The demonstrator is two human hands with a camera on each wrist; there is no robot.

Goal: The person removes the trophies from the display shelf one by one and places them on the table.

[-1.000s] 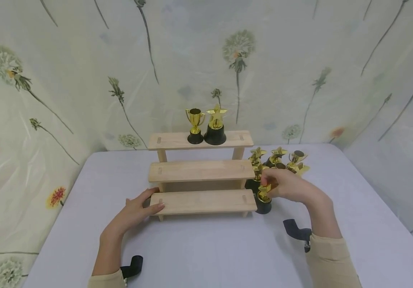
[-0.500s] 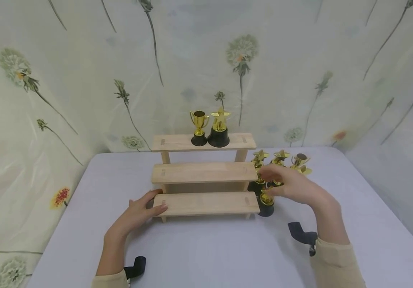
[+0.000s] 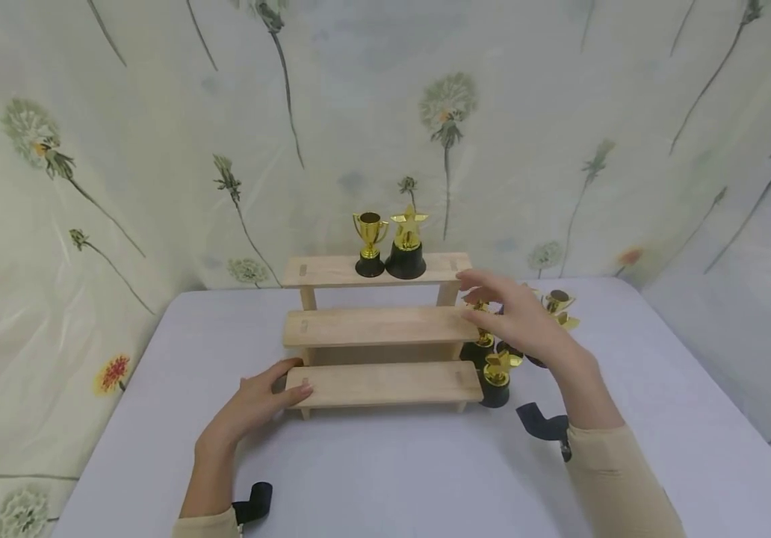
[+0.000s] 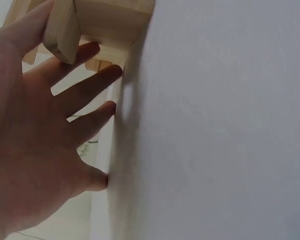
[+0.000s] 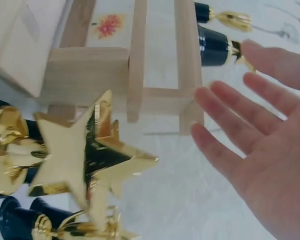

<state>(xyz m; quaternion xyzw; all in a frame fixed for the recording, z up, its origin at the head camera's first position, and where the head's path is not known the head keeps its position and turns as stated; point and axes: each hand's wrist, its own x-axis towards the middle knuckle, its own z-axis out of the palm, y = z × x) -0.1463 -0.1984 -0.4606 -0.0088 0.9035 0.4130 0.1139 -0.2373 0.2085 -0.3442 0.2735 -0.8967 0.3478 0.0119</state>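
A three-step wooden display stand (image 3: 385, 382) stands on the white table. My left hand (image 3: 255, 400) holds the left end of its lowest shelf, thumb on top; in the left wrist view the other fingers spread out behind and below the board. My right hand (image 3: 527, 317) hovers over the right end of the middle shelf, fingers loosely bent and holding nothing. A gold cup trophy (image 3: 370, 237) and a gold star trophy (image 3: 407, 246) stand on the top shelf. Another star trophy (image 3: 496, 379) stands on the table beside the lowest shelf.
Several more trophies crowd the table right of the stand, partly hidden by the right hand, among them a cup trophy (image 3: 557, 300). A flower-printed curtain (image 3: 358, 112) hangs behind and beside the table (image 3: 385, 478).
My right hand has let go of the star trophy beside the lowest shelf and risen toward the upper shelves. My left hand stays on the stand.
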